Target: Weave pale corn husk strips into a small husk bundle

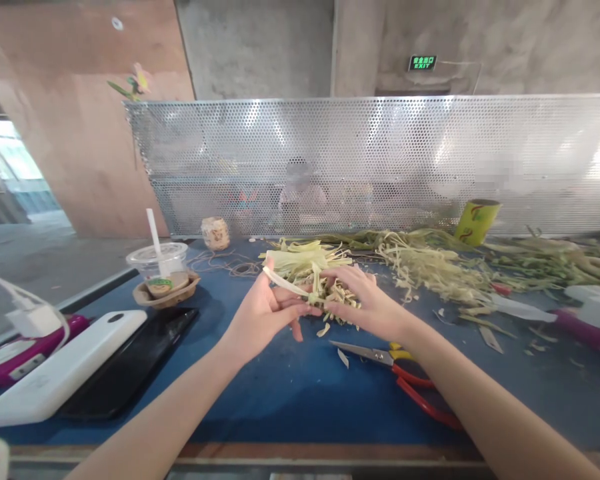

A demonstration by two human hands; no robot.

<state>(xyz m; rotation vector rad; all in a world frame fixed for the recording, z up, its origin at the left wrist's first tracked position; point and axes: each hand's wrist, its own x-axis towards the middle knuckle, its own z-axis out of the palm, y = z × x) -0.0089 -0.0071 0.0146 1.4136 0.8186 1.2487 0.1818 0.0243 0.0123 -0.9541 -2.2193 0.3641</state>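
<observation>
My left hand and my right hand meet near the middle of the table, fingers closed around a small knotted piece of pale green plant strip. A flat, whitish end of the strip sticks out to the left past my left thumb and fingers. Just behind the hands lies a bundle of pale green strips, with small scraps around it. Scissors with red and yellow handles rest in front of my right hand, partly hidden under my right forearm.
Shredded plant strips spread across the back right, beside a yellow-green cylinder. At left are a lidded cup in a paper bowl, a white slab-shaped device and a black one. A perforated metal screen stands behind.
</observation>
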